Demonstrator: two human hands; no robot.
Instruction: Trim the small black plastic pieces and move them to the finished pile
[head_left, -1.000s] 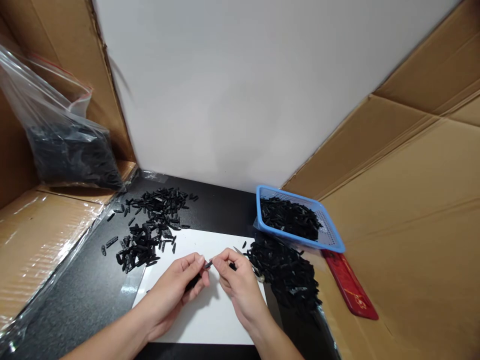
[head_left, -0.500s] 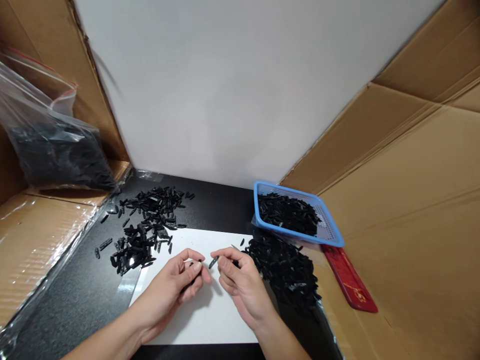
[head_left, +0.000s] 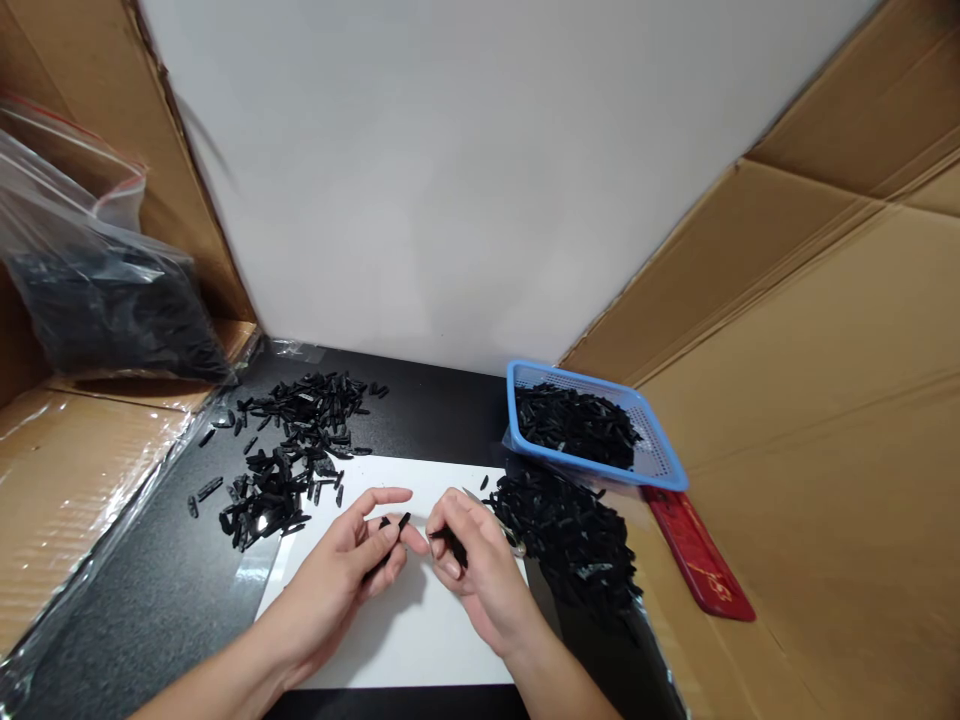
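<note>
My left hand [head_left: 352, 565] and my right hand [head_left: 476, 575] meet over a white sheet [head_left: 405, 640] on the black tabletop. The left thumb and fingers pinch a small black plastic piece [head_left: 403, 521]. My right hand curls around another small black piece [head_left: 448, 540] and a thin metal tool whose tip [head_left: 471, 494] sticks out behind the knuckles. A loose heap of black pieces [head_left: 574, 545] lies right beside my right hand. A scattered pile of black pieces [head_left: 289, 460] lies to the left of the sheet.
A blue mesh basket [head_left: 660, 470] holding more black pieces stands at the back right, with a red flat object [head_left: 701, 570] beside it. A clear bag of black parts [head_left: 112, 310] rests on cardboard at the left. Cardboard walls close in both sides; a white wall stands behind.
The two hands pulled slightly apart, then closed in again. The piece once held between both hands now sits in the left fingertips, and my right hand has curled onto another piece.
</note>
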